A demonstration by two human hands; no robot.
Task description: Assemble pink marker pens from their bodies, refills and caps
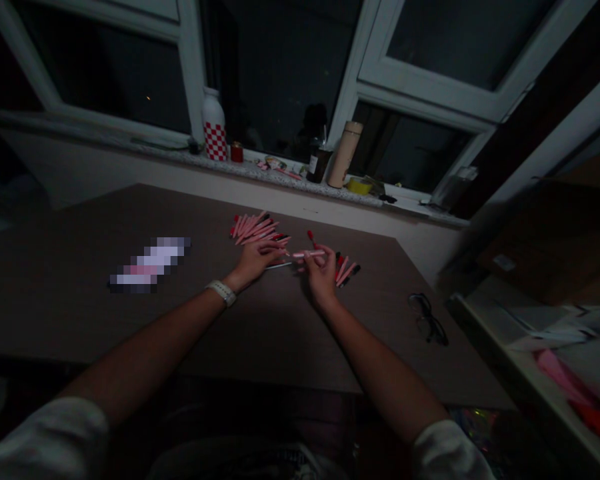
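On a brown table in dim light, my left hand rests by a pile of several pink pens, its fingers curled round something thin, maybe a refill, though I cannot make it out for sure. My right hand pinches a pink pen held sideways between both hands. A smaller group of pink, red and black pens lies just right of my right hand. A pale watch band is on my left wrist.
A pair of glasses lies on the table's right part. A blurred-out flat object is at the left. The windowsill holds a checked bottle, a tan flask and small jars. A shelf with papers stands at right.
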